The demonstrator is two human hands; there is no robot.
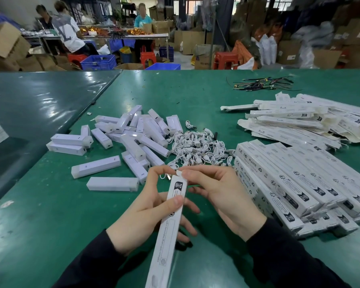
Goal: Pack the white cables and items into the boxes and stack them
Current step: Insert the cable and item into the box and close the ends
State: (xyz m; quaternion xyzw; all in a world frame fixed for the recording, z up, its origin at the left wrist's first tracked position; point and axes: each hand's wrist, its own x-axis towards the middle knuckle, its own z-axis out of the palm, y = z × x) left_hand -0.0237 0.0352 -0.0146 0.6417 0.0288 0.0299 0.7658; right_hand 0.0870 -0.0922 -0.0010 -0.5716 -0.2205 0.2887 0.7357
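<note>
My left hand grips the long box mid-length above the counter; my right hand pinches its end flap. Light, crushable cardboard, I judge: hold the edges.

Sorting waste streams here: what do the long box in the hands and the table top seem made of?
Long box: looks like thin matte printed cardboard, with sharp folded edges. Table top: seemingly glossy green plastic or vinyl sheet, judging by glare patches and scuffs.
</note>
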